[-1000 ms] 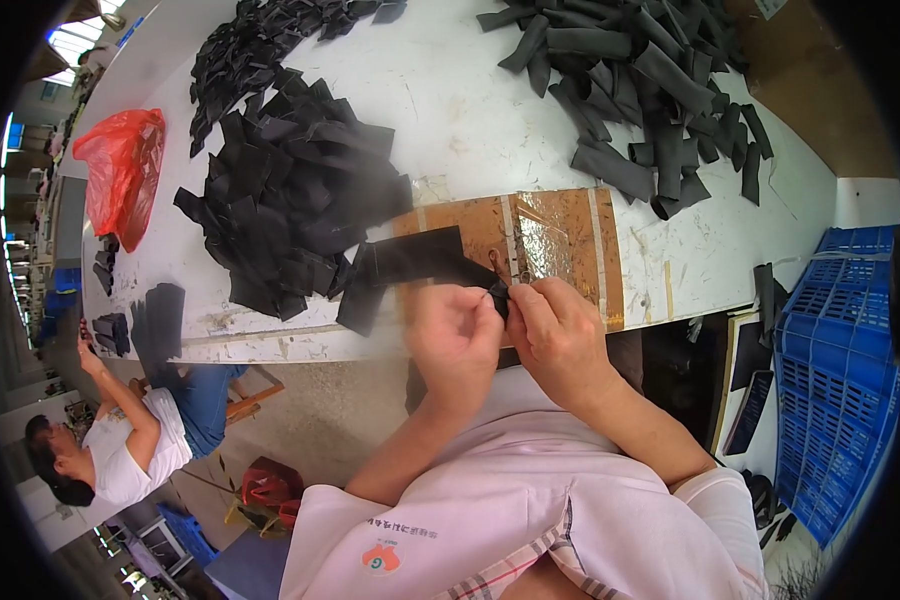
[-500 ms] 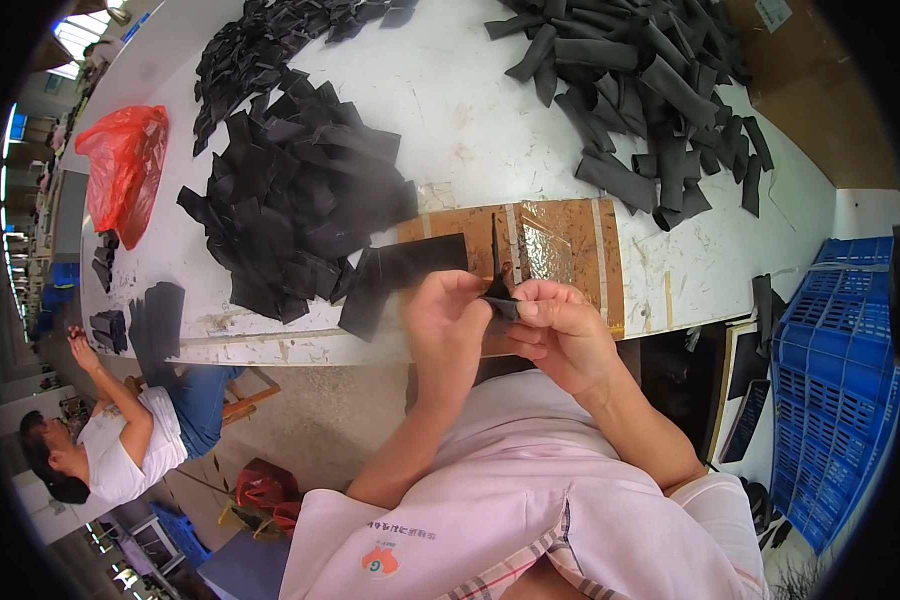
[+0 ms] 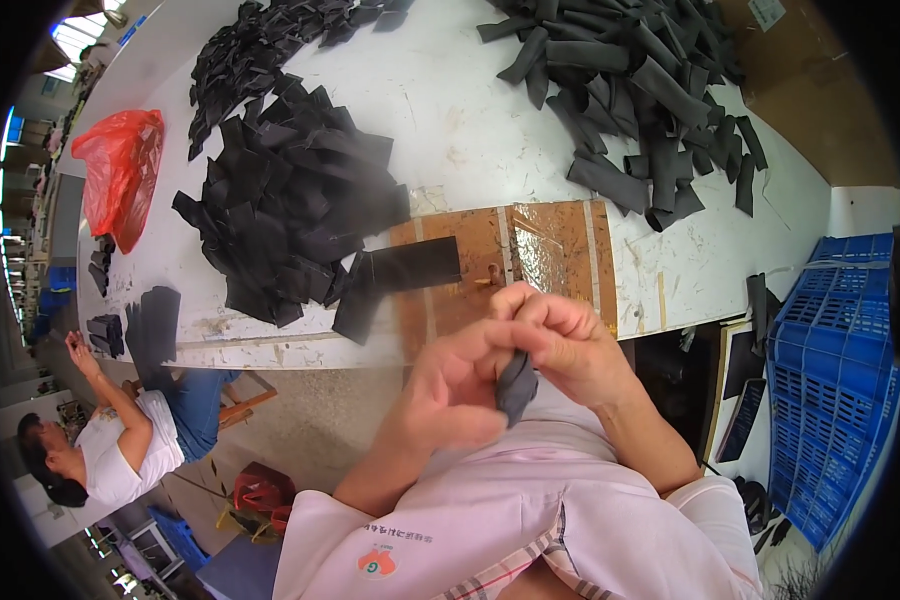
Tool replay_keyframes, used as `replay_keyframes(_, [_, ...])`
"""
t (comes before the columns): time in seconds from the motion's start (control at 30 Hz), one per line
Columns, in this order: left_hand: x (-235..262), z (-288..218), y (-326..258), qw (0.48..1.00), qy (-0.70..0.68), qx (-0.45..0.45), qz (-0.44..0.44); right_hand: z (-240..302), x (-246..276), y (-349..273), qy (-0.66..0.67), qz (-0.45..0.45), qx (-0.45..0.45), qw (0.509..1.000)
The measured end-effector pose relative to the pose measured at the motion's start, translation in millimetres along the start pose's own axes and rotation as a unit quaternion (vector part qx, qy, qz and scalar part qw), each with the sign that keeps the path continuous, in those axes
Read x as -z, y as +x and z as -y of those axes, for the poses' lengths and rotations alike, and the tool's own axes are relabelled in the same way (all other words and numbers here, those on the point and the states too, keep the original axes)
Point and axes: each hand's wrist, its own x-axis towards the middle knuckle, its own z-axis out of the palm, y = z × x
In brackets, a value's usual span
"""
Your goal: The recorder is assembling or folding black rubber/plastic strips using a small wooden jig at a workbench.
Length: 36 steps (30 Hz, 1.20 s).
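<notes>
Close to my chest I hold a dark grey-black tube-like piece of soft material [image 3: 517, 388], partly hidden by my fingers. My right hand [image 3: 575, 352] pinches its upper end. My left hand [image 3: 448, 385], slightly blurred, is curled around its other side. Beyond the hands, a brown board [image 3: 440, 310] with tape strips lies at the table's near edge, with a small peg [image 3: 493, 273] standing on it. One flat black piece [image 3: 417, 264] overlaps the board's left side. A heap of flat black pieces [image 3: 285, 200] spreads to its left.
Grey-black tubes [image 3: 660, 100] are piled at the far right, before a cardboard box [image 3: 815, 90]. More black pieces [image 3: 240, 70] lie at the far left, near a red plastic bag [image 3: 120, 175]. A blue crate [image 3: 832, 390] stands at right. Another person [image 3: 130, 440] sits at left.
Both hands have come back from the peg toward my chest, bringing the black piece off it. The peg now shows bare. The left hand has turned around the piece.
</notes>
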Motion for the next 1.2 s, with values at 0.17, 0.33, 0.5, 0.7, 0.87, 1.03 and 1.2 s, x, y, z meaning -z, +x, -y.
replay_keyframes(0.17, [0.1,22.2,-0.2,0.930,0.265,-0.168,-0.191,9.7,-8.2,-0.6,-0.277,-0.066,0.156,0.946])
replay_keyframes(0.33, [-14.9,22.2,10.2,0.872,0.294,-0.288,-0.265,25.4,-25.8,3.5,-0.522,-0.038,0.328,0.786])
replay_keyframes(0.5, [-18.8,-8.7,8.2,0.972,0.038,-0.197,-0.119,51.3,-41.4,7.3,-0.489,-0.040,0.278,0.826])
replay_keyframes(0.7, [-26.1,-39.4,10.5,0.914,-0.245,-0.104,0.307,88.0,-65.6,26.9,-0.388,0.070,0.237,0.888])
replay_keyframes(0.87, [8.7,-36.8,29.9,0.889,-0.446,-0.004,0.103,69.1,-19.7,55.4,-0.172,0.014,-0.089,0.981])
replay_keyframes(1.03, [49.7,1.6,42.8,0.913,-0.408,0.022,-0.018,20.7,17.2,42.5,-0.087,-0.033,-0.117,0.989])
replay_keyframes(1.2, [2.7,-15.6,24.1,0.985,-0.041,-0.158,0.046,45.4,4.4,49.8,-0.150,0.031,-0.069,0.986])
